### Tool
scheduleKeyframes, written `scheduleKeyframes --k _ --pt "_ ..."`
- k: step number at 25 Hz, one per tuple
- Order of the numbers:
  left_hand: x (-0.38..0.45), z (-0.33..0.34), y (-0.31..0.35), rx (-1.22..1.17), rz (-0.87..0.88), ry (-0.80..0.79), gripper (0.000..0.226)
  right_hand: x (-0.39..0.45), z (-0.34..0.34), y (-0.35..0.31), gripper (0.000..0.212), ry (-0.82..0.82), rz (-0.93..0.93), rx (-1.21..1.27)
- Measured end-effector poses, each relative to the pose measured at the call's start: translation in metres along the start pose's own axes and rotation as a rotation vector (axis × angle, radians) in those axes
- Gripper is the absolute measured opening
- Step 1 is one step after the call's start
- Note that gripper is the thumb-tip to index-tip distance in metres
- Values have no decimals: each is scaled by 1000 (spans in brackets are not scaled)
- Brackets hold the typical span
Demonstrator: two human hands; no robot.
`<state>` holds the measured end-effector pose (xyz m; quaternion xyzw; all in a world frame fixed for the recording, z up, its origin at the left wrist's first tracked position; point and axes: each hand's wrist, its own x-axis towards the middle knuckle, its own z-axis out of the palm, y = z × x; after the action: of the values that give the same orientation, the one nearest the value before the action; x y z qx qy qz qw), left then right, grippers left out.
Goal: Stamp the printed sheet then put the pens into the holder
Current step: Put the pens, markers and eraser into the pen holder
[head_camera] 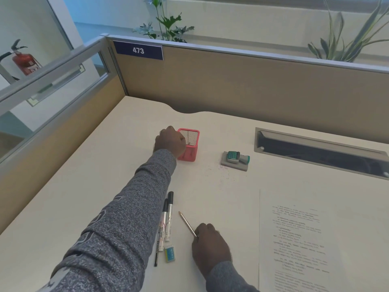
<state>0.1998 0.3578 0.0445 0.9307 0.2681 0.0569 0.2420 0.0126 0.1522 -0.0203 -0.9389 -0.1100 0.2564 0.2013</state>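
Note:
A pink mesh pen holder [190, 151] stands mid-desk. My left hand [170, 141] is stretched out to its left rim, fingers curled against it; whether it holds the holder or something else is hidden. My right hand [209, 247] rests near the desk's front, closed on the lower end of a pencil [186, 222] that lies pointing up-left. Two white markers [167, 220] and a thin black pen [156, 252] lie side by side under my left forearm. The printed sheet [305, 239] lies at the right. A teal stamp [237, 158] lies on its grey pad.
A small blue and yellow eraser [169, 253] lies beside the markers. A recessed cable tray [320, 150] runs along the back right. Partition panels [231, 85] wall the desk at the back and left. Faint ink specks mark the desk near the stamp pad.

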Motion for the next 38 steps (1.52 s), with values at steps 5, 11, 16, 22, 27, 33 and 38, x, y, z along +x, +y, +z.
scheduleKeyframes --k 5,11,16,22,27,33,38 --pt "-22 -15 -5 -105 220 195 27 8 -3 -2 23 2 70 63" --pt "-80 -14 -34 -305 203 -57 19 6 -35 19 6 142 147 716" --pt "-118 -26 -36 -648 126 -395 13 11 -71 12 8 246 32 924" --pt "-117 -47 -30 -794 157 -435 8 16 -77 -1 7 255 -30 936" --pt "-79 -66 -23 -674 226 -133 10 18 -66 6 10 206 -17 875" --pt "-23 -62 -1 -199 230 266 15 -12 -19 15 8 -19 -95 450" --pt "-1 -24 4 130 233 146 22 -37 18 -2 42 -227 -289 154"
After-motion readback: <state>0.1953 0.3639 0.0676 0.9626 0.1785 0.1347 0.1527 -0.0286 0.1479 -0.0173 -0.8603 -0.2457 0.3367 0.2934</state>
